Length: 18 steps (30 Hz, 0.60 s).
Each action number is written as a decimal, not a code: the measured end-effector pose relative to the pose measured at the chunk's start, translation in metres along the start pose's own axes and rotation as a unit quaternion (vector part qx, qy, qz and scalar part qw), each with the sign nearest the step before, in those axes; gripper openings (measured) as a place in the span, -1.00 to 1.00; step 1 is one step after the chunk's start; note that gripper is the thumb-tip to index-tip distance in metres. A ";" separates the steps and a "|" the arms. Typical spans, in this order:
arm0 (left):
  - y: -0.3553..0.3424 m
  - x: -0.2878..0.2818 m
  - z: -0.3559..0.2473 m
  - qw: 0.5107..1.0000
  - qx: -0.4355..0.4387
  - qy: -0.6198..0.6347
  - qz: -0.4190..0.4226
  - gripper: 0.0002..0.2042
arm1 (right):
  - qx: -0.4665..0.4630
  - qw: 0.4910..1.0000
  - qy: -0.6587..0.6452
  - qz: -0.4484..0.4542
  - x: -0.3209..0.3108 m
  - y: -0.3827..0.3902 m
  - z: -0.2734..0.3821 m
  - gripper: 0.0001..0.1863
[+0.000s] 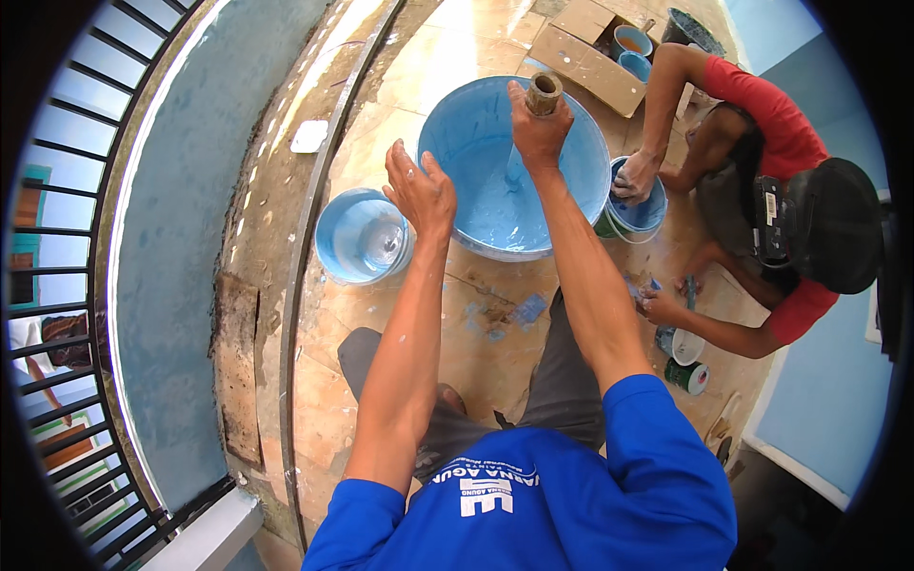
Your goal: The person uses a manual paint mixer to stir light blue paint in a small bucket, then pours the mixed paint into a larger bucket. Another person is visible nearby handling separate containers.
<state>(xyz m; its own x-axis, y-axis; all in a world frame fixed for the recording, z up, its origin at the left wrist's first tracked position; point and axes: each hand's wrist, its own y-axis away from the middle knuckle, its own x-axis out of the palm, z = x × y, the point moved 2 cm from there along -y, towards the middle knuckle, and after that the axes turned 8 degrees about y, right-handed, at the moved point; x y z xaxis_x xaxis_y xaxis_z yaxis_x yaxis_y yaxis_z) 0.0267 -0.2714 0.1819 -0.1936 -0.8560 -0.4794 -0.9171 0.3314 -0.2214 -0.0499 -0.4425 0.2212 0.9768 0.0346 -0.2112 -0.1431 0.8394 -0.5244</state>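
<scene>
My right hand (541, 133) is closed around the upper end of a bamboo stick (545, 88), which stands up over a large blue-stained tub (457, 128). Pale blue paint lies in the tub's bottom; the stick's lower part is hidden behind my hand and arm. At the tub's left rim my left hand (421, 190) is held open with its fingers extended, nothing in it. Just below that hand stands a smaller bucket (335, 238), coated with blue and holding a little whitish liquid.
At the right a co-worker in a red shirt (776, 119) and black cap reaches into a small paint bucket (640, 217). Beyond are a cardboard box (581, 67) with paint pots and a dark bucket (693, 33). A paint can (687, 377) lies right; a metal rail (319, 190) runs along the left.
</scene>
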 end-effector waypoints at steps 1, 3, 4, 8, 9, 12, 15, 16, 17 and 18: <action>0.001 0.000 0.000 1.000 -0.003 0.001 -0.005 -0.49 | 0.005 1.000 -0.003 -0.005 0.002 -0.002 -0.003 -0.78; 0.000 -0.001 0.001 1.000 -0.009 0.005 -0.016 -0.51 | 0.016 1.000 -0.022 -0.014 0.008 0.002 -0.008 -0.79; -0.001 -0.001 0.001 1.000 -0.015 0.001 -0.013 -0.52 | 0.023 0.999 -0.038 -0.017 0.013 0.007 -0.009 -0.80; -0.004 0.003 0.001 1.000 -0.017 -0.016 -0.014 -0.54 | 0.067 0.988 -0.141 -0.011 0.022 0.013 0.003 -0.82; -0.001 0.005 0.002 1.000 -0.015 -0.022 -0.013 -0.55 | 0.081 0.985 -0.153 0.004 0.024 0.021 0.004 -0.82; -0.002 0.005 0.002 1.000 -0.024 -0.013 0.001 -0.55 | 0.102 0.977 -0.180 0.060 0.016 0.036 0.009 -0.81; -0.006 0.002 0.013 1.000 -0.011 -0.018 -0.014 -0.54 | 0.084 0.964 -0.198 0.156 0.001 0.056 0.018 -0.80; -0.004 0.001 0.010 1.000 -0.013 -0.015 -0.015 -0.53 | 0.073 0.960 -0.195 0.189 -0.008 0.058 0.018 -0.80; -0.002 0.001 0.007 1.000 -0.010 -0.026 -0.010 -0.52 | 0.073 0.962 -0.176 0.196 -0.020 0.057 0.015 -0.80; -0.002 0.001 0.006 1.000 -0.010 -0.020 -0.006 -0.52 | 0.073 0.962 -0.164 0.204 -0.029 0.055 0.014 -0.80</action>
<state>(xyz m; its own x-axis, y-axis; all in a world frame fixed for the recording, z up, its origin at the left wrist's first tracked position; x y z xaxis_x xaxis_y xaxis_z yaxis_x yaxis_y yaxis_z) 0.0307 -0.2705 0.1764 -0.1684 -0.8429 -0.5110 -0.9263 0.3125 -0.2103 -0.0844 -0.3893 0.2104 0.8447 0.5276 -0.0904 -0.5256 0.7857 -0.3262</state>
